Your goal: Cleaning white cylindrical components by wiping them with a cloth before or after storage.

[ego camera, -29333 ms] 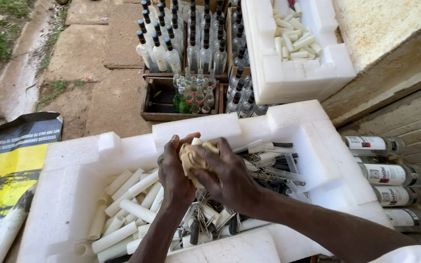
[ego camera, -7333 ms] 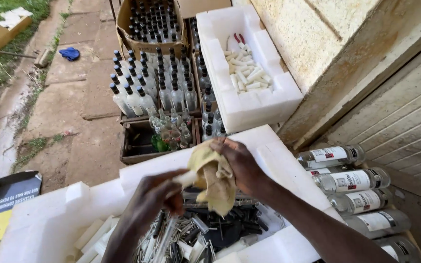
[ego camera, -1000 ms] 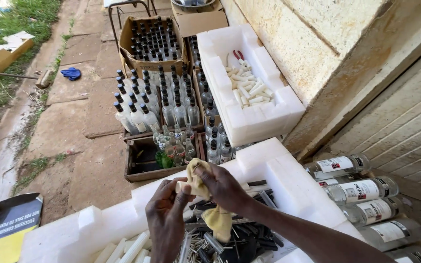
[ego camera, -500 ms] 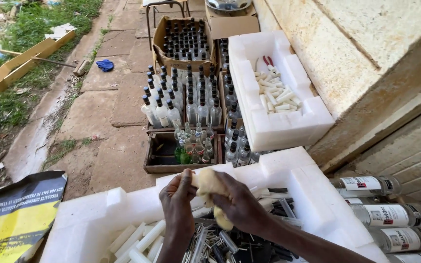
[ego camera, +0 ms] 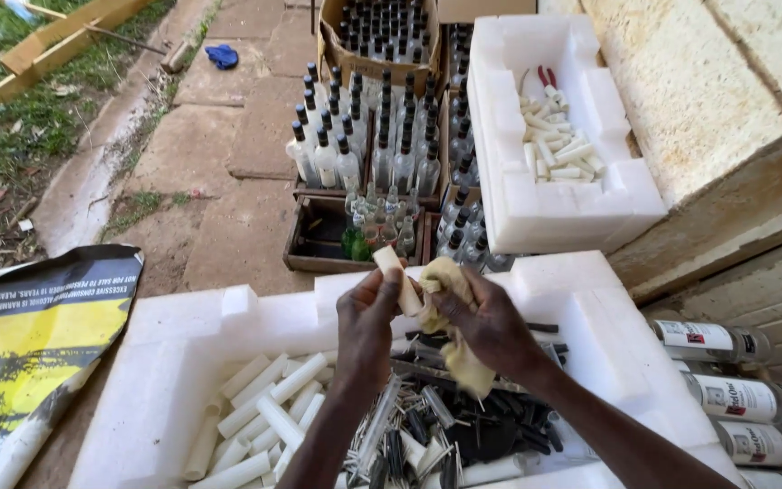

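Note:
My left hand (ego camera: 366,328) grips a short white tube (ego camera: 396,277) by its lower part, its top end sticking up. Against it my right hand (ego camera: 486,323) presses a crumpled yellowish cloth (ego camera: 452,321), whose tail hangs down over the box. Both hands hover over a white foam box (ego camera: 174,362) in front of me. Its left part holds several white tubes (ego camera: 260,412). Its middle holds a heap of black and clear small parts (ego camera: 463,430).
A second white foam box (ego camera: 509,172) with white tubes sits at the far right. Wooden crates with several clear black-capped bottles (ego camera: 382,145) stand on the paving ahead. Labelled bottles (ego camera: 735,394) lie by the wall on the right. A yellow and black printed sheet (ego camera: 29,344) lies at the left.
The view has tilted down and nearer the foam box. The white tube now sticks up clear of the cloth in my left hand, with the cloth bunched by my right hand.

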